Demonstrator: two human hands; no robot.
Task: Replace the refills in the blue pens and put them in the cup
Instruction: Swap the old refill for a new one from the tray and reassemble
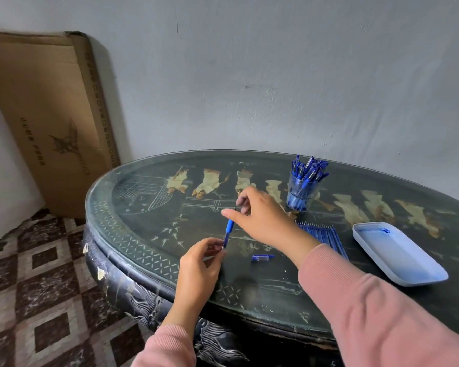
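Judging by the clear plastic cup (301,193) near the far edge of the bench (149,229), crammed with blue pens, most of the work looks done; one pen is in hand and is not yet reassembled; the left hand (199,263) pinches the lower end of a blue pen barrel with a rubber grip (229,229), held tilted above the middle of the bench; the right hand (260,215) closes thumb and forefinger narrowly at its upper tip, though blur hides whether they hold the barrel itself or a refill end; the pen's other half, a short blue clear piece (262,258), lies on the glass nearer the front edge, so screwing it back on and dropping the pen in the cup are probably left; a row of thin blue refills (326,234) lies behind the right wrist; a pale blue rectangular plastic tray (403,256) toward the right edge holds only a small blue scrap, suggesting few pens remain; the bench is a dark oval lacquered table under glass, inlaid with pale figures; a tall brown cardboard box (45,115) leans against the grey plaster wall (276,75) beyond the left edge, over a brown-and-cream patterned tile floor (24,274)
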